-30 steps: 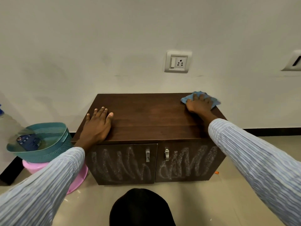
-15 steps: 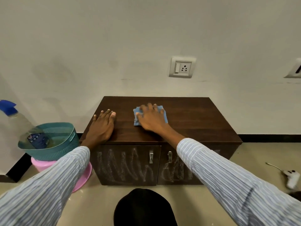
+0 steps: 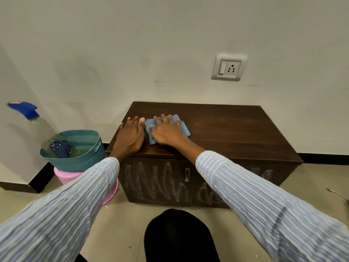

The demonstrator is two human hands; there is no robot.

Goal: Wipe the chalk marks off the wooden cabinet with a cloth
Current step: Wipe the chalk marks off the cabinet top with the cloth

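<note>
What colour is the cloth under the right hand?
Blue. The cloth shows clearly in the head view, on the cabinet top.

The person wears a long-sleeved shirt of light blue and white vertical stripes; both sleeves (image 3: 264, 201) end at buttonless-looking cuffs near the wrists. The 2 bare hands (image 3: 130, 138) carry no rings.

Right hand (image 3: 167, 131) flat on blue cloth (image 3: 184, 127), pressing it on dark wooden cabinet (image 3: 236, 129) top, left part. Left hand (image 3: 130, 136) flat just beside cloth. Chalk marks (image 3: 151, 182) on front doors. Spray bottle (image 3: 40, 127) in teal basket (image 3: 79, 161), left of cabinet.
</note>
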